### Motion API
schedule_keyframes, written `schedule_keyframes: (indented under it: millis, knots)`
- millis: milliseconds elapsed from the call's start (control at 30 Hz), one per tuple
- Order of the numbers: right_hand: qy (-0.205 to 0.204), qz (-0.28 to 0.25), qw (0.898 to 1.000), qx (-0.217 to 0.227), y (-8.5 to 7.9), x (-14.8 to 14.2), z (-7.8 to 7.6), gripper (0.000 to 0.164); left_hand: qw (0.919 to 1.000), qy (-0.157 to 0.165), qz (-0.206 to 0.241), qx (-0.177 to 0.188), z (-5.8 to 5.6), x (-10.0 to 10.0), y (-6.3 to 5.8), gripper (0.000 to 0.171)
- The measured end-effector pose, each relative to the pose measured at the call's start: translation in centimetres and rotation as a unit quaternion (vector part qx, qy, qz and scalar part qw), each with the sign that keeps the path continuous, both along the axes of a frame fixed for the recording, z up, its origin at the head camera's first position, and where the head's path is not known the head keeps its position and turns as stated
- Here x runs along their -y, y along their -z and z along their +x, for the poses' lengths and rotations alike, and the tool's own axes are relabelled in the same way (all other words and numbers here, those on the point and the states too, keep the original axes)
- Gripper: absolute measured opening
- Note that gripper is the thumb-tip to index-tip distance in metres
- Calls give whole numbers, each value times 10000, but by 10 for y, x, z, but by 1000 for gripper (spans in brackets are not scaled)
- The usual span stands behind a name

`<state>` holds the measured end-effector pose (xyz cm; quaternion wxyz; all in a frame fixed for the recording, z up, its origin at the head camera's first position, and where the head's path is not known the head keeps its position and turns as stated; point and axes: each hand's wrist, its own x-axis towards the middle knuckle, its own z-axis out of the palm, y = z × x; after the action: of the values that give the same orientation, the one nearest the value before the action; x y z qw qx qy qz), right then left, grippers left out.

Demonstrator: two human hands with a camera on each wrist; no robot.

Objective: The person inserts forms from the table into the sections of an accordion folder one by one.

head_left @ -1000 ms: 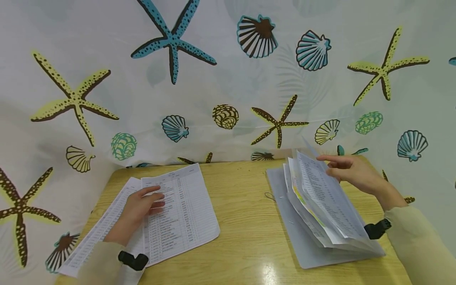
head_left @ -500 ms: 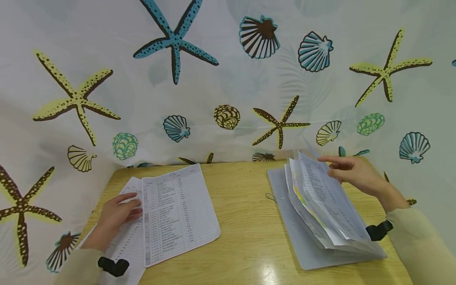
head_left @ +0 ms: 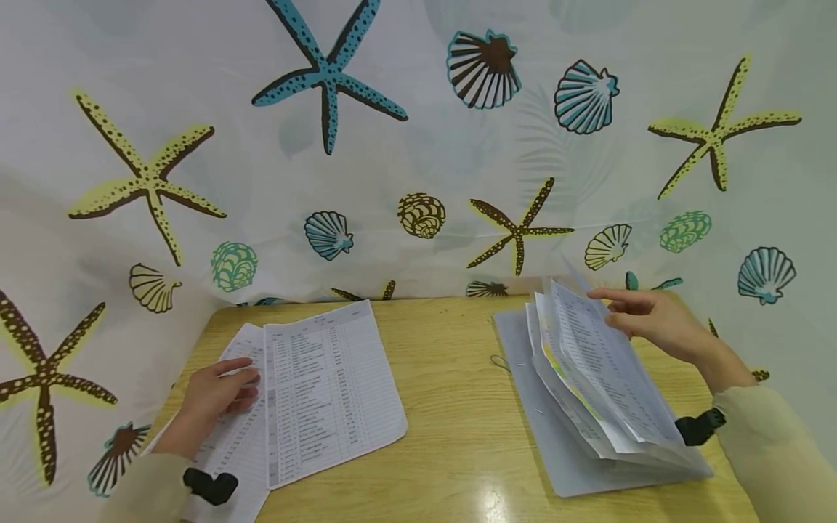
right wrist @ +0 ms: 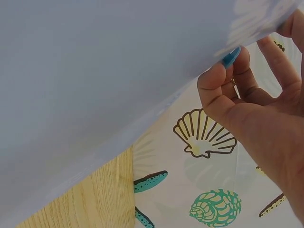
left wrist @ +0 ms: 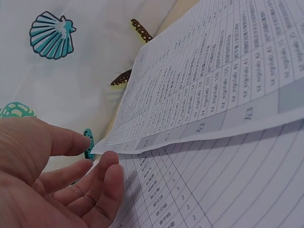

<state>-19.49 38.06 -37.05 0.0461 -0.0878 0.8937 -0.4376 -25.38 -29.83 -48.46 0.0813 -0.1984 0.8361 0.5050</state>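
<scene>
Two printed sheets lie at the left of the table in the head view: a front sheet [head_left: 333, 407] overlaps a second sheet [head_left: 238, 457] on its left. Over this second sheet is my left hand [head_left: 219, 396], fingers loosely bent, fingertips close to the front sheet's left edge. The left wrist view shows that hand [left wrist: 61, 175] empty beside the lifted edge. At the right, a grey translucent folder [head_left: 526, 407] lies partly open, its stack of papers [head_left: 601, 370] fanned up. My right hand [head_left: 667, 323] pinches the raised cover [right wrist: 95, 85] by its upper edge.
A wooden table [head_left: 451, 378] carries everything. Behind it hangs a pale cloth [head_left: 392, 160] printed with starfish and shells. A small loop of cord [head_left: 500, 361] sticks out at the folder's left edge. Dark cameras [head_left: 211, 486] sit on both wrists.
My left hand has moved left, off the front sheet and over the second sheet. My right hand keeps holding the folder cover up, with the papers standing as before.
</scene>
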Motion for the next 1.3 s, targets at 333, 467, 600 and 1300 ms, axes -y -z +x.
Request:
schedule_keyframes:
  millis: [333, 467, 600, 1300]
  knots:
    - [87, 159, 9998, -63, 1, -4, 3, 50, 9993, 244, -259, 80, -5, -5, 4, 54]
    - [90, 135, 9998, -65, 2, -2, 3, 50, 9987, 318, -381, 125, -4, -5, 7, 54]
    - [74, 114, 9999, -70, 3, 0, 3, 50, 9978, 410, -484, 167, -4, -6, 10, 54]
    - [25, 81, 9999, -81, 4, 4, -3, 49, 9976, 671, 139, -11, 1, -12, 9, 54]
